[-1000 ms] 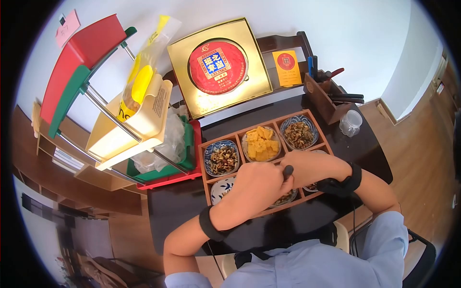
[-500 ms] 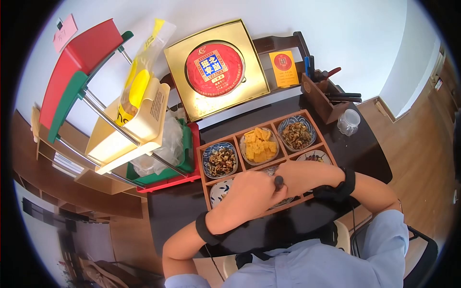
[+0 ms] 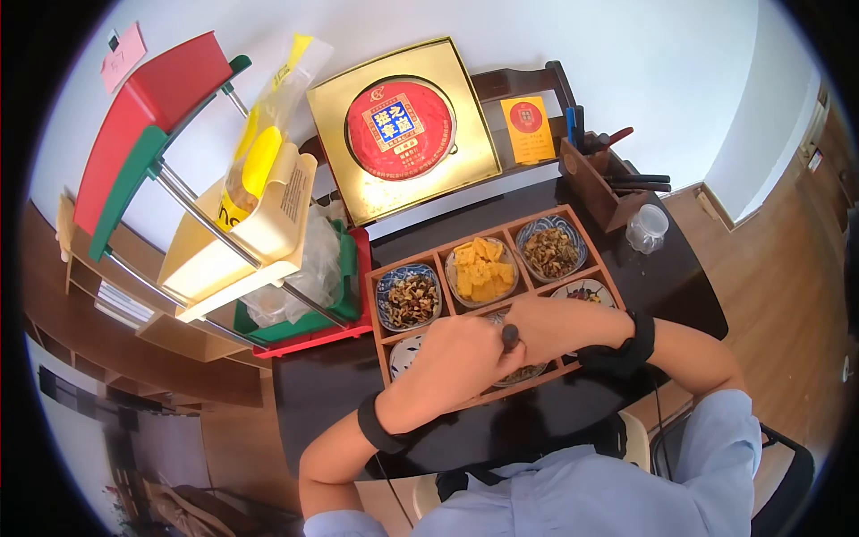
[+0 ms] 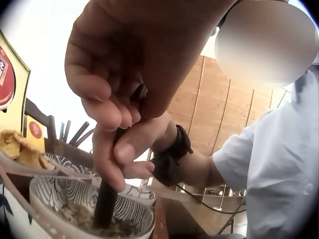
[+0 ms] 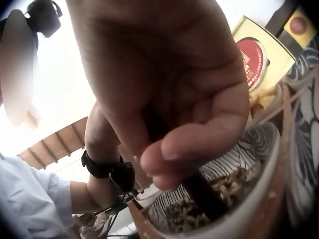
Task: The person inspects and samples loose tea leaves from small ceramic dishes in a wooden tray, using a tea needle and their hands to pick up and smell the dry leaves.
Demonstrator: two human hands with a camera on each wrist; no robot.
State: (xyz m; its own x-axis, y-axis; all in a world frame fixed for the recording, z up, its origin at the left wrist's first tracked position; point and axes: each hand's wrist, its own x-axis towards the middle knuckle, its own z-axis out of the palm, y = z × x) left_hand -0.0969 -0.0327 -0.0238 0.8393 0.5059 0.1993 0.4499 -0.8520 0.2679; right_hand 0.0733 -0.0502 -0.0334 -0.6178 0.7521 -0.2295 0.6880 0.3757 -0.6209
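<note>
A thick black stick (image 4: 106,204) stands nearly upright, its lower end in the dried bits inside a patterned bowl (image 4: 134,201). My left hand (image 3: 452,358) grips its upper part, and the rounded top (image 3: 510,336) shows beside that hand in the head view. Lower down, the fingers of my right hand (image 3: 564,327) curl round the same stick; the right wrist view shows the stick (image 5: 204,196) coming out below them. Most of this bowl is hidden under both hands in the head view. It sits in a wooden divided tray (image 3: 452,329).
The tray also holds yellow pieces (image 3: 481,270) and other bowls of dried bits (image 3: 550,252). Behind stands a gold box (image 3: 333,107). At left is a tiered rack (image 3: 192,259) with bins; at right, a pen holder (image 3: 595,188) and a clear jar (image 3: 646,231).
Both hands and the stick have shifted a little left and toward me, still over the same bowl. More of the right-hand front bowl now shows. The head view has tilted slightly.
</note>
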